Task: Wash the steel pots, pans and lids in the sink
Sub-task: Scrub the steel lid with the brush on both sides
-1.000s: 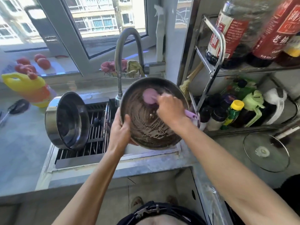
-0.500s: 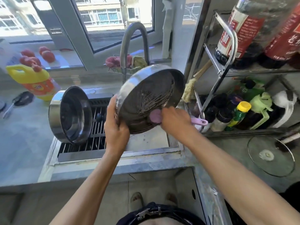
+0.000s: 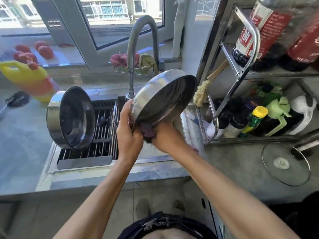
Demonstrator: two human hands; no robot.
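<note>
A soapy steel pan is held tilted above the sink, its inside facing right and towards me. My left hand grips its lower left rim. My right hand holds a purple brush against the pan's bottom edge; most of the brush is hidden by my fingers. A second steel pot leans on its side on the drain rack over the left half of the sink.
The curved faucet rises behind the pan. A metal shelf with bottles stands at the right, a straw brush leaning on it. A glass lid lies on the right counter. A yellow detergent jug stands far left.
The pan has been tipped further, its open face turning to the right. My right hand with the brush has dropped from the pan's inside to its bottom edge, close to my left hand.
</note>
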